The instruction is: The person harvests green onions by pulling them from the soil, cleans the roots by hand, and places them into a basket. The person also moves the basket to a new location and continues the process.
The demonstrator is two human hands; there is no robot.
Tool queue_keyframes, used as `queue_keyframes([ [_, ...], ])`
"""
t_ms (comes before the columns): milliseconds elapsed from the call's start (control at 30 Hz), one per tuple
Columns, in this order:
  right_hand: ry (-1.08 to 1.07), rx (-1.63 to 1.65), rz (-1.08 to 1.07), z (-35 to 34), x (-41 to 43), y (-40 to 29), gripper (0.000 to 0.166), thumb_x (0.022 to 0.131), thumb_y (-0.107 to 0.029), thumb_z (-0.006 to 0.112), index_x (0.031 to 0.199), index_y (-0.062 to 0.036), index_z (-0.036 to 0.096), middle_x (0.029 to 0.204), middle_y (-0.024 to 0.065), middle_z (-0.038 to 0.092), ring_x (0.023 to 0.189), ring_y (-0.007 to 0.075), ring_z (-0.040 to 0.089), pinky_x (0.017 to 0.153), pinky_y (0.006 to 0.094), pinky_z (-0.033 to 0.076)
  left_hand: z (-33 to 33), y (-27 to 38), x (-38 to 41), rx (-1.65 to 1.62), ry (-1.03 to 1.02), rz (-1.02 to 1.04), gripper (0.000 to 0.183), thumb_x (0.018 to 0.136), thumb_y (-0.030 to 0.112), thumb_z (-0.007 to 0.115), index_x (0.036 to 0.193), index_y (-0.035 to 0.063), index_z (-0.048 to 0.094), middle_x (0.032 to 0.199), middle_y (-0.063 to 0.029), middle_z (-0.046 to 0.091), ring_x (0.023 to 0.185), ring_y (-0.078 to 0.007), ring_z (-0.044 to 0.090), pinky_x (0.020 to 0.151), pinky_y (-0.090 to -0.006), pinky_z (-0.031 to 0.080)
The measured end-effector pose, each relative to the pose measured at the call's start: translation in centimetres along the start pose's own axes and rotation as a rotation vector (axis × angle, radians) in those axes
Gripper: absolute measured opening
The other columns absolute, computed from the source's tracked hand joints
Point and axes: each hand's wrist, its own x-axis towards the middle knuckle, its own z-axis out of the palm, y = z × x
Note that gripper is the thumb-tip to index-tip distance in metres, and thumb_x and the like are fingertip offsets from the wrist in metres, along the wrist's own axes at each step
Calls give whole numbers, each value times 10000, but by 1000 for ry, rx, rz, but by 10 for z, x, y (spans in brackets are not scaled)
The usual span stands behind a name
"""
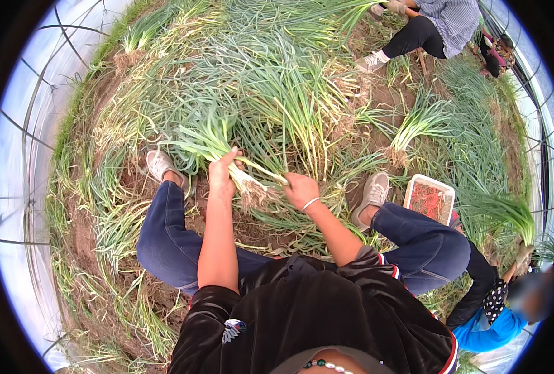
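Note:
My left hand is closed around a bunch of green onions, whose white stalks and rooty ends point to the lower right and whose leaves fan to the upper left. Just right of the roots, my right hand grips the end of a single green onion stalk that slants across to the bunch. In front of both hands lies a large heap of loose green onions on the soil. Between my feet, more leaves and stalks cover the ground.
A white plastic basket with red ties stands beyond my right knee. Near it lies another onion bunch. One person sits at the upper right, another at the lower right, and one farther back. Greenhouse film and hoops edge the plot.

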Motion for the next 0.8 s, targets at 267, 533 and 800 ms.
queue_keyframes([
  [267, -620, -236, 485, -1, -45, 170, 387, 819, -155, 531, 1130, 72, 562, 1018, 263, 631, 986, 393, 609, 863, 435, 474, 7, 25, -9, -30, -49, 69, 99, 832, 17, 625, 896, -21, 561, 750, -105, 597, 539, -150, 515, 483, -279, 436],
  [533, -429, 736, 77, -57, 25, 3, 457, 870, -288, 559, 1221, 5, 543, 1158, 146, 588, 1047, 234, 580, 903, 354, 461, -12, 20, -6, -35, -114, -54, 139, 828, 28, 629, 936, -23, 557, 764, -94, 589, 550, -133, 508, 481, -258, 446],
  [800, -198, 1307, 431, -13, 28, -48, 193, 895, -178, 604, 852, 9, 630, 701, 73, 647, 536, 133, 603, 492, 267, 481, -3, -2, -7, 235, -150, -103, 240, 808, -3, 601, 1030, -80, 554, 929, -180, 666, 586, -134, 576, 497, -261, 487],
])
